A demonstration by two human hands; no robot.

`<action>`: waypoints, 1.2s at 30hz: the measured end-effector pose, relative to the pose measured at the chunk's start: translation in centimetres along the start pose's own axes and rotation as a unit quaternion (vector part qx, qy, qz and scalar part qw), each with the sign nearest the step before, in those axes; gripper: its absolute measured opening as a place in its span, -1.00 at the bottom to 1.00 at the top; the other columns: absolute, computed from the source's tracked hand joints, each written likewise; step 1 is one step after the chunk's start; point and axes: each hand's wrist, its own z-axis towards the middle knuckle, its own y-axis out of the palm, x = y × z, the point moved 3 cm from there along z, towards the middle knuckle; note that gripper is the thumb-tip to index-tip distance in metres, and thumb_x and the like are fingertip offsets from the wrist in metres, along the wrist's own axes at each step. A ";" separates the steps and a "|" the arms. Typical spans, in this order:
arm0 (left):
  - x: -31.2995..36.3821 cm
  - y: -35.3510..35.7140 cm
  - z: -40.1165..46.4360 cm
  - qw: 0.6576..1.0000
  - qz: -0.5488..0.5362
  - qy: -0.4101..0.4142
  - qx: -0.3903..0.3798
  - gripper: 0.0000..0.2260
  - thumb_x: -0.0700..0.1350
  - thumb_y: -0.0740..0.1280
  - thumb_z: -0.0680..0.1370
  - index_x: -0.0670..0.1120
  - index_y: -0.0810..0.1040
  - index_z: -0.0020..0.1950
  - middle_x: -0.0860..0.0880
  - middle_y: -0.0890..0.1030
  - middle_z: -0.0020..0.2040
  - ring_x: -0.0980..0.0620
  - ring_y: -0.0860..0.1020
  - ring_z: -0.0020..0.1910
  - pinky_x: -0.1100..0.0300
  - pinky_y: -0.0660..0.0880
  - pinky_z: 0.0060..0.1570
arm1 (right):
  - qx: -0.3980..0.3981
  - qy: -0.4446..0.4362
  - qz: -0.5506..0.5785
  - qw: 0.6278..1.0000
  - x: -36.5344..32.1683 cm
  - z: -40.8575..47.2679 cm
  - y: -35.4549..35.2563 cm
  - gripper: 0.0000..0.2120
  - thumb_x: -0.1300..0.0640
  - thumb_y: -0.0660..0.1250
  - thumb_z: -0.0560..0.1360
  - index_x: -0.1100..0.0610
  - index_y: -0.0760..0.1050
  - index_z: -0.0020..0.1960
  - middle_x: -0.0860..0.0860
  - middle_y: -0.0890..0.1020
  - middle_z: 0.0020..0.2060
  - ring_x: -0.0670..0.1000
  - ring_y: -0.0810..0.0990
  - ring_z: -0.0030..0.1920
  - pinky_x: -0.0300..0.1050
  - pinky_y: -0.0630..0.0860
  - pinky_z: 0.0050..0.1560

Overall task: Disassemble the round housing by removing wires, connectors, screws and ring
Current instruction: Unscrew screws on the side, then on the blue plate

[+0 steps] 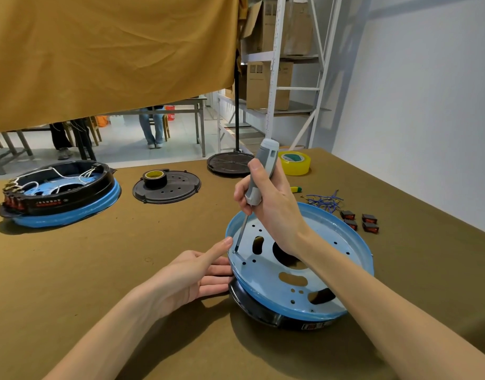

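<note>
Olive-brown cloth covered the counter (98,270) where you worked, with the round housing (299,272) lying near your front right, its blue plate up and black ring beneath. Your right hand (274,212) was wrapped tight around the grey screwdriver (260,174), whose tip met a screw (234,251) by the housing's left rim. Your left hand (197,275) lay spread and empty against that rim. Loose wires (325,200) and four small connectors (359,221) sat just behind the housing.
</note>
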 end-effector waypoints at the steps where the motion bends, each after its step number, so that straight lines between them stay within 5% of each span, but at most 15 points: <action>1: 0.0 0.0 0.0 1.000 0.001 0.000 0.001 -0.20 0.31 0.57 0.18 -0.21 0.62 0.24 -0.19 0.76 0.06 -0.13 0.75 0.02 0.07 0.72 -0.06 | -0.003 -0.003 -0.005 1.000 -0.1 -0.1 0.1 -0.82 -0.06 0.20 0.66 0.02 0.34 0.16 0.13 0.58 -0.30 0.05 0.49 -0.34 -0.10 0.42 -0.35; 9: 0.2 0.2 -0.1 1.000 0.007 -0.001 0.006 -0.17 0.31 0.57 0.11 -0.19 0.62 0.21 -0.18 0.76 0.03 -0.13 0.76 0.00 0.07 0.72 -0.10 | 0.029 -0.036 -0.079 0.996 -1.1 -0.7 0.2 -0.88 0.07 0.32 0.66 0.06 0.40 0.10 0.18 0.61 -0.24 0.02 0.56 -0.32 -0.15 0.54 -0.33; 14: 0.1 0.3 -0.1 1.000 0.008 0.005 0.006 -0.16 0.34 0.56 0.12 -0.20 0.62 0.22 -0.19 0.76 0.03 -0.12 0.76 0.00 0.08 0.72 -0.11 | 0.061 -0.032 -0.194 0.979 -2.2 0.5 0.5 -0.73 0.20 0.51 0.50 0.26 0.46 0.05 0.29 0.62 -0.13 0.25 0.63 -0.17 0.11 0.64 -0.20; 17: 0.1 0.2 0.0 1.000 0.010 0.007 0.010 -0.13 0.34 0.55 0.11 -0.20 0.61 0.23 -0.19 0.76 0.03 -0.13 0.76 -0.01 0.08 0.72 -0.11 | 0.034 0.020 -0.158 0.987 -2.2 1.2 1.8 -0.72 0.31 0.46 0.50 0.24 0.41 0.11 0.15 0.62 -0.17 -0.01 0.68 -0.30 -0.15 0.65 -0.25; 24: 0.1 0.1 0.0 1.000 0.011 0.010 0.007 -0.11 0.34 0.57 0.12 -0.20 0.58 0.28 -0.20 0.76 0.05 -0.13 0.76 0.00 0.06 0.72 -0.07 | 0.101 0.037 -0.009 0.994 -2.8 2.4 3.0 -0.63 -0.15 0.30 0.62 0.15 0.35 0.09 0.06 0.52 -0.26 -0.03 0.44 -0.49 -0.18 0.43 -0.48; 31: 0.0 -0.1 0.2 1.000 0.003 0.008 0.014 -0.05 0.31 0.59 0.10 -0.20 0.50 0.33 -0.21 0.76 0.04 -0.15 0.76 -0.01 0.03 0.72 -0.07 | 0.033 0.037 0.001 0.999 -2.3 2.9 2.2 -0.54 -0.13 0.16 0.69 0.21 0.48 -0.17 0.10 0.55 -0.37 0.00 0.48 -0.43 -0.13 0.47 -0.41; 36: -0.1 -0.2 0.3 1.000 -0.004 0.005 0.006 -0.08 0.28 0.59 0.16 -0.20 0.47 0.36 -0.21 0.76 0.05 -0.16 0.76 0.00 0.02 0.72 -0.07 | -0.023 0.101 0.123 0.987 -1.6 3.1 2.0 -0.47 -0.20 0.06 0.70 0.18 0.55 -0.12 0.05 0.50 -0.33 0.00 0.44 -0.39 -0.09 0.44 -0.31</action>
